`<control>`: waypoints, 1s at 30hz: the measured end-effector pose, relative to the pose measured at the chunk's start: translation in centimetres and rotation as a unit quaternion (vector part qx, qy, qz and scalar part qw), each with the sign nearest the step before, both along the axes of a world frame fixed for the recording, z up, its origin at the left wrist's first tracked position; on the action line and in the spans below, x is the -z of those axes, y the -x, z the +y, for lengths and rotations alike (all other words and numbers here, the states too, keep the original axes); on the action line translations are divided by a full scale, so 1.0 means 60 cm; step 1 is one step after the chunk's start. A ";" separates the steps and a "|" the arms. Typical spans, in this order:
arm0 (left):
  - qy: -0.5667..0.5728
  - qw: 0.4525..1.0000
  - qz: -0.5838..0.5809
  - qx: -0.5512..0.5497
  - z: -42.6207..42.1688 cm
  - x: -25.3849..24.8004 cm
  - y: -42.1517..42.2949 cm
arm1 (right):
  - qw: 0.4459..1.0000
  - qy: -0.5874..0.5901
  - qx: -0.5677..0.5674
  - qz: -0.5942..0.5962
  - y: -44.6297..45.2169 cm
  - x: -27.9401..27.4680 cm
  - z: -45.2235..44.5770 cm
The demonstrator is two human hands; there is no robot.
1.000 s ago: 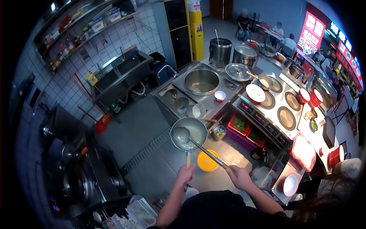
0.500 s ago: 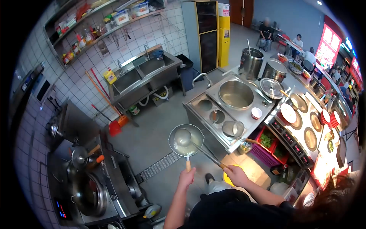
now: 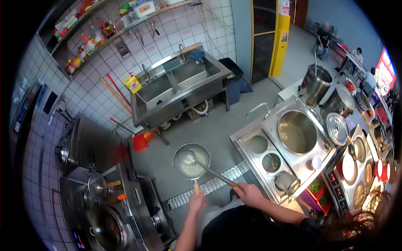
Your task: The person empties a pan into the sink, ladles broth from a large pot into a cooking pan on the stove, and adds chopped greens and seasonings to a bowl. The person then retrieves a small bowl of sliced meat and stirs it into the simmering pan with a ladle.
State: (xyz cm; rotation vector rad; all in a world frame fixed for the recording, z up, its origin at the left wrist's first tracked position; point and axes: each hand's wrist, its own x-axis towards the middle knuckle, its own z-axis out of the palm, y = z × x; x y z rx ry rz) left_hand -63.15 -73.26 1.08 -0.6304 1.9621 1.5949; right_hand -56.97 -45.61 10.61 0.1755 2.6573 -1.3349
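My left hand (image 3: 196, 203) is closed around the wooden handle of a saucepan (image 3: 202, 147). The pan hangs over the floor and holds a pale, cloudy liquid. In my right hand (image 3: 247, 194) is the wooden grip of a long metal ladle (image 3: 213, 172). The ladle's bowl rests inside the saucepan, partly in the liquid. Both hands are in front of my body, between the steel cooker on the right and the stove on the left.
A double sink (image 3: 167, 98) stands against the tiled wall, with a red dustpan (image 3: 140, 142) below it. On the right is a steel cooker with a large round pot well (image 3: 298, 134). A wok (image 3: 109, 228) sits on the left stove (image 3: 79, 213). A metal drain grate (image 3: 188, 198) crosses the floor.
My view has turned left, so the sink and cooker now appear further right. The saucepan and ladle have moved away from the cooker, toward the left stove. Both hands keep their grip.
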 end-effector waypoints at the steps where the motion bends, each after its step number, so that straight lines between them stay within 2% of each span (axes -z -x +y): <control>1: -0.005 1.000 0.007 -0.001 0.000 0.005 0.045 | 1.000 -0.007 -0.008 0.002 0.043 0.001 0.006; 5: -0.051 0.998 0.025 0.000 0.005 0.018 0.227 | 0.999 -0.020 -0.012 0.024 0.197 -0.023 0.013; 9: -0.007 0.999 0.049 0.018 0.017 -0.005 0.418 | 0.999 -0.041 0.009 0.002 0.355 -0.018 0.007; 14: -0.037 0.995 0.064 0.060 0.002 0.054 0.688 | 0.996 -0.052 0.059 0.029 0.568 0.006 -0.013; 22: -0.053 0.988 0.063 0.132 0.029 0.061 1.076 | 0.989 -0.036 0.142 0.025 0.893 0.005 -0.040; 27: 0.007 0.988 0.074 0.139 0.071 0.060 1.274 | 0.984 -0.034 0.174 -0.006 1.064 0.036 -0.023; 29: 0.057 0.980 0.099 0.161 0.080 0.077 1.342 | 0.983 -0.032 0.180 -0.010 1.123 0.052 -0.011; 30: 0.071 0.979 0.110 0.159 0.080 0.111 1.385 | 0.983 -0.028 0.180 -0.010 1.151 0.060 -0.004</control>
